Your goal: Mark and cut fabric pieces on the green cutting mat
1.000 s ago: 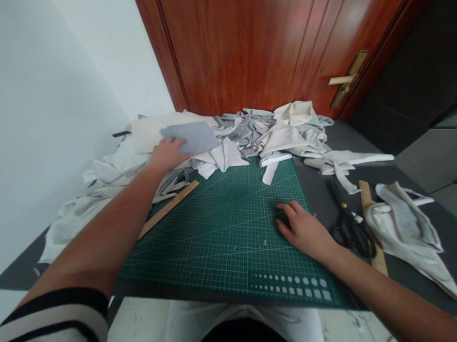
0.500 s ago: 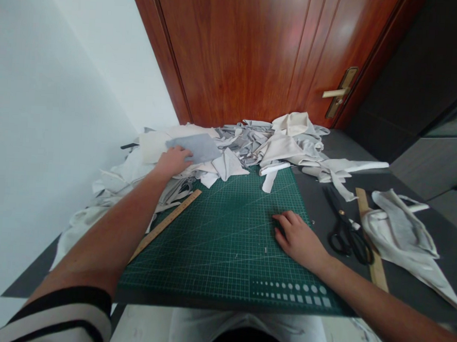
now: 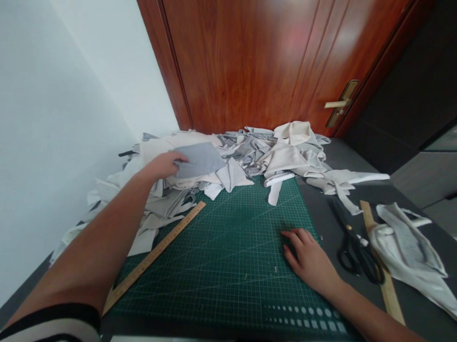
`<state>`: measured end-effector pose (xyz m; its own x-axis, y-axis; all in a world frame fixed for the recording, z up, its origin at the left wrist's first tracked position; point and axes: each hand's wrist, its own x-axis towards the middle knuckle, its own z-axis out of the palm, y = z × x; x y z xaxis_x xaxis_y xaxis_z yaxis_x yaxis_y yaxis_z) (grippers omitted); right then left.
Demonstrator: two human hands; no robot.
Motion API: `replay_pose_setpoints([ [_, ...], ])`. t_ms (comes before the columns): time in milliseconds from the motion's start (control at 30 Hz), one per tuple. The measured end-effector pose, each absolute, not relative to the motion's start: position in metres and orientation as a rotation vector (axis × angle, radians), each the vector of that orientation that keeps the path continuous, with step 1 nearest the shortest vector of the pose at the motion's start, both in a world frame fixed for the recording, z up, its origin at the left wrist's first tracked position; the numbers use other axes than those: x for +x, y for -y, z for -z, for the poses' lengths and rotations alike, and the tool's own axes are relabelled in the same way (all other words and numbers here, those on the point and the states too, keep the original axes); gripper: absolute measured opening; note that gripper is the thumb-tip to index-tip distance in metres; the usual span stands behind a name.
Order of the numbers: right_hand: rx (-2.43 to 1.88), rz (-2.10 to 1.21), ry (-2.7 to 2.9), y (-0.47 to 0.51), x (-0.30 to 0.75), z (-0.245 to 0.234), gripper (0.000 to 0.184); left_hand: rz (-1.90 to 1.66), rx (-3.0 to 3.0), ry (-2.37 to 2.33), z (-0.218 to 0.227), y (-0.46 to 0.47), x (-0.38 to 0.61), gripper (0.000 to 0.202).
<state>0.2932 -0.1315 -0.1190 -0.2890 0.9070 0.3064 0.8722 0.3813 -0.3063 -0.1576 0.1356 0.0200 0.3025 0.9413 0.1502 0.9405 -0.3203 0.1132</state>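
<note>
At the back left, my left hand [image 3: 165, 164] has its fingers curled at the left edge of a flat grey piece of fabric [image 3: 202, 160], thumb and fingers closed on it. The grey piece lies over cream fabric [image 3: 156, 148] on a heap of scraps. My right hand [image 3: 310, 256] rests on the right part of the green cutting mat [image 3: 232, 233], palm down, its fingers loosely apart and holding nothing. Black-handled scissors [image 3: 357, 256] lie right of that hand.
A wooden ruler [image 3: 156, 254] lies slanted along the mat's left side. Another wooden ruler [image 3: 393, 300] lies partly under the scissors and a pale folded cloth [image 3: 410, 244]. White and grey scraps [image 3: 292, 149] are heaped at the back, against a wooden door [image 3: 243, 58].
My left hand has drawn back slightly to the left and curled its fingers at the grey fabric's edge. My right hand stays on the mat. The view has tilted up a little.
</note>
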Motion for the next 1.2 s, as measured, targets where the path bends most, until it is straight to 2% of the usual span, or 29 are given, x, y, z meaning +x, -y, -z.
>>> replay_pose_setpoints([
  [133, -1.563, -0.101, 2.218, 0.131, 0.291, 0.120, 0.027, -0.305, 2.504, -1.875, -0.025, -0.152, -0.168, 0.044],
  [333, -1.573, -0.073, 2.204, 0.131, 0.291, 0.124, 0.027, -0.469, 2.455, -1.830, -0.022, -0.166, -0.174, 0.035],
  [467, -1.586, -0.088, 2.207, 0.132, 0.292, 0.123, 0.025, -0.468, 2.455, -1.884, -0.016, -0.163, -0.175, 0.019],
  [700, -1.614, -0.061, 2.211, 0.133, 0.289, 0.118, 0.025, -0.625, 2.384, -1.979, -0.021, -0.125, -0.161, 0.032],
  [1000, -1.621, 0.082, 2.238, 0.139, 0.289, 0.121, 0.029, -1.268, 2.389, -1.785, -0.068, -0.027, -0.121, 0.020],
  [1200, -1.651, 0.140, 2.310, 0.140, 0.288, 0.115, 0.029, -1.159, 2.284, -1.779, -0.075, 0.044, -0.087, 0.017],
])
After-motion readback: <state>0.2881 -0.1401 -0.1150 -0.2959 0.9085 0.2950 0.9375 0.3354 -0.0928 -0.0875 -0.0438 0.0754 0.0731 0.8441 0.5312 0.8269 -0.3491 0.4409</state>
